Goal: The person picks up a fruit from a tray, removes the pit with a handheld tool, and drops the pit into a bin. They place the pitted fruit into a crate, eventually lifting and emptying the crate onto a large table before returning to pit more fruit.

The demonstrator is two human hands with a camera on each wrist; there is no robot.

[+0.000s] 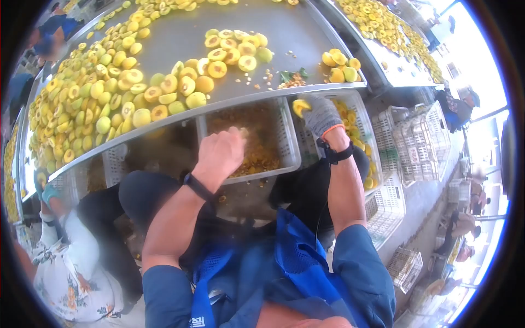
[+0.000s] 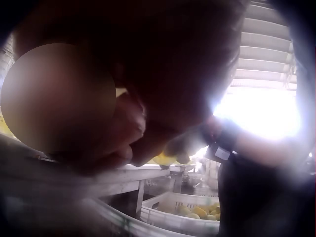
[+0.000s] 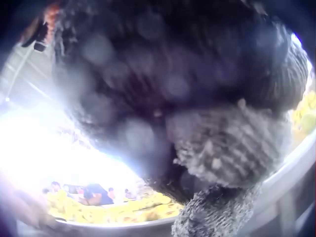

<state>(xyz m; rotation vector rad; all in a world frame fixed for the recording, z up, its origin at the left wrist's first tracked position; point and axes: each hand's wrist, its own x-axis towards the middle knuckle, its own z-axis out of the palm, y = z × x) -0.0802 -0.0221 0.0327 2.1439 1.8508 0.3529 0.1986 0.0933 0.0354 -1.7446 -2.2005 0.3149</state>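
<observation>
My bare left hand (image 1: 221, 156) is over a white crate (image 1: 290, 139) of brown pits and scraps, fingers curled in. At its fingertips shows a small pale piece (image 2: 121, 91), mostly hidden; I cannot tell what it is. My right hand (image 1: 324, 116), in a grey knitted glove, grips a yellow fruit half (image 1: 298, 108) just off the table's front edge. Beneath that hand stands another white crate (image 1: 358, 109) holding yellow fruit halves (image 1: 350, 117). The glove fills most of the right wrist view, where the fruit is hidden.
A metal table (image 1: 262, 13) ahead carries a large heap of yellow-green fruit halves (image 1: 104, 93), a smaller cluster (image 1: 232, 49) and scattered pits (image 1: 292, 82). Its raised lip (image 1: 219, 104) runs above the crates. Stacked crates (image 1: 421, 131) stand right; a person in a floral top (image 1: 76, 268) sits left.
</observation>
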